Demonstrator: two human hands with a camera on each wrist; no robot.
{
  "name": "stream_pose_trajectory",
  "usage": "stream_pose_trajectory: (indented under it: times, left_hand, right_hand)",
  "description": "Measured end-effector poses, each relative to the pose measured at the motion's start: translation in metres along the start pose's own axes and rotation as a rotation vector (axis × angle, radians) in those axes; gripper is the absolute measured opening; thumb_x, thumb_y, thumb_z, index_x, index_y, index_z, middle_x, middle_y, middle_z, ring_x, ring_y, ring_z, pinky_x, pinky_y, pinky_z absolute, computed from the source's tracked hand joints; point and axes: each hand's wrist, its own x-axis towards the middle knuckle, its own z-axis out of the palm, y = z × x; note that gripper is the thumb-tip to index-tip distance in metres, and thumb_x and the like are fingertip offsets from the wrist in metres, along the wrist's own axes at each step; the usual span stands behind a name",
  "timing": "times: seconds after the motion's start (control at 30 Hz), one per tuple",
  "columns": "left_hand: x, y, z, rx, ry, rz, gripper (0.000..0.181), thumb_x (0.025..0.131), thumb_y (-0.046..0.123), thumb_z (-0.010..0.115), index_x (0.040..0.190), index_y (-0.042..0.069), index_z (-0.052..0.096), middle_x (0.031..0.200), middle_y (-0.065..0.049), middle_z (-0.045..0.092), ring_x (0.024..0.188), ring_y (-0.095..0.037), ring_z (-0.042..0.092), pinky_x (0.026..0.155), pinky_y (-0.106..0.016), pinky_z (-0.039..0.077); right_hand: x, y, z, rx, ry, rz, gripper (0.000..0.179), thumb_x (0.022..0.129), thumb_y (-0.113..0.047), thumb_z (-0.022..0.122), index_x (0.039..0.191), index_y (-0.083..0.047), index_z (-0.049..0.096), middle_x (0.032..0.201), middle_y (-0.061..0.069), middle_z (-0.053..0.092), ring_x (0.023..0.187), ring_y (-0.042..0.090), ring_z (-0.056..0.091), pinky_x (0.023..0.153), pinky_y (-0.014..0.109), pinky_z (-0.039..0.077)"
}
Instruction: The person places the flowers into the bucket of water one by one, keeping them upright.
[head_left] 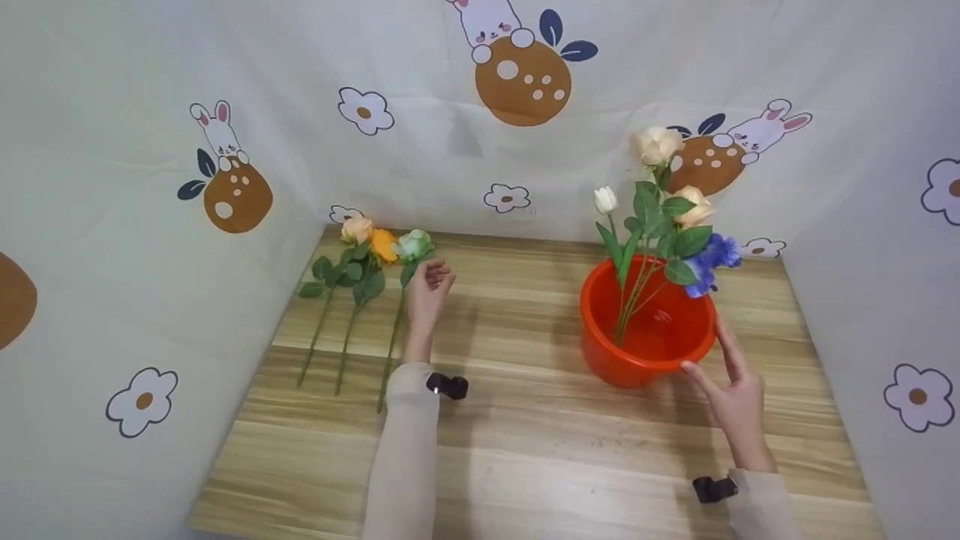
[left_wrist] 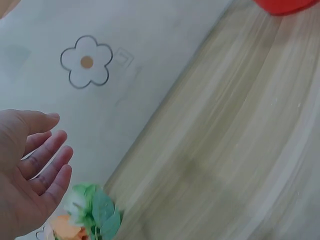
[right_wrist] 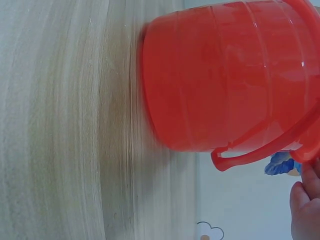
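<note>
My left hand (head_left: 430, 289), fingers loosely bent and holding nothing, hovers by the pale green rose (head_left: 415, 244) at the left. Beside that rose lie an orange flower (head_left: 384, 246) and a peach rose (head_left: 357, 229), their stems pointing toward me. At the right stands a red bucket (head_left: 604, 352). My right hand (head_left: 739, 397) touches its rim on the near right side, thumb and fingers spread and fairly straight. In the bucket lean a white tulip (head_left: 605, 199), two peach roses (head_left: 658, 145) and a blue-purple flower (head_left: 709, 264).
The wooden table (head_left: 517, 435) carries all of this. A pale cloth (head_left: 420, 172) printed with rabbits and flowers rises behind it and along both sides. The bucket's red handle (right_wrist: 260, 152) hangs along its outer wall.
</note>
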Motion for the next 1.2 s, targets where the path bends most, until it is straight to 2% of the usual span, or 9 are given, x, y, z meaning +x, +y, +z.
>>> stream_pose_trajectory:
  times: [0.23, 0.37, 0.53, 0.8, 1.03, 1.2]
  left_hand:
    - [-0.001, -0.015, -0.028, -0.036, 0.037, -0.083, 0.034, 0.087, 0.009, 0.065, 0.117, -0.003, 0.055, 0.109, -0.017, 0.063, 0.101, -0.026, 0.059, 0.093, -0.035, 0.047]
    - [-0.001, -0.023, -0.041, -0.03, 0.069, -0.093, 0.032, 0.088, 0.007, 0.064, 0.117, -0.004, 0.056, 0.108, -0.019, 0.062, 0.099, -0.027, 0.058, 0.091, -0.036, 0.047]
    - [-0.004, -0.034, -0.054, 0.003, 0.073, -0.107, 0.031, 0.09, 0.012, 0.063, 0.117, -0.002, 0.056, 0.111, -0.018, 0.061, 0.102, -0.026, 0.056, 0.093, -0.036, 0.046]
    - [-0.013, -0.051, -0.067, 0.004, 0.116, -0.12, 0.03, 0.091, 0.011, 0.061, 0.118, -0.002, 0.057, 0.113, -0.017, 0.062, 0.106, -0.026, 0.056, 0.095, -0.037, 0.045]
    - [-0.018, -0.066, -0.075, -0.006, 0.115, -0.14, 0.034, 0.091, 0.01, 0.06, 0.122, -0.004, 0.055, 0.118, -0.02, 0.059, 0.111, -0.031, 0.054, 0.098, -0.041, 0.042]
    - [-0.022, -0.084, -0.081, 0.037, 0.122, -0.187, 0.04, 0.092, 0.015, 0.061, 0.127, -0.002, 0.051, 0.122, -0.021, 0.057, 0.113, -0.032, 0.054, 0.099, -0.041, 0.042]
  right_hand:
    - [0.0, 0.0, 0.001, -0.001, 0.012, 0.005, 0.075, 0.073, 0.007, 0.075, 0.14, -0.004, 0.043, 0.144, 0.018, 0.042, 0.136, 0.018, 0.037, 0.105, 0.012, 0.031]
    - [-0.001, 0.0, 0.0, 0.0, 0.018, 0.008, 0.075, 0.072, 0.008, 0.076, 0.139, -0.003, 0.043, 0.143, 0.018, 0.042, 0.135, 0.019, 0.038, 0.105, 0.013, 0.031]
    - [0.0, -0.001, 0.0, 0.007, 0.009, -0.004, 0.077, 0.072, 0.008, 0.076, 0.14, -0.004, 0.043, 0.144, 0.018, 0.042, 0.137, 0.021, 0.036, 0.105, 0.013, 0.031]
    - [-0.002, -0.001, 0.0, 0.008, -0.006, 0.021, 0.077, 0.074, 0.007, 0.074, 0.142, -0.007, 0.041, 0.146, 0.016, 0.039, 0.138, 0.018, 0.034, 0.106, 0.012, 0.03]
    - [-0.002, -0.001, 0.0, 0.01, 0.0, 0.036, 0.076, 0.075, 0.006, 0.074, 0.142, -0.009, 0.041, 0.146, 0.014, 0.039, 0.137, 0.018, 0.035, 0.106, 0.013, 0.031]
    - [-0.002, -0.002, 0.002, 0.008, 0.007, 0.031, 0.076, 0.074, 0.007, 0.074, 0.141, -0.008, 0.042, 0.145, 0.015, 0.041, 0.136, 0.018, 0.036, 0.105, 0.013, 0.031]
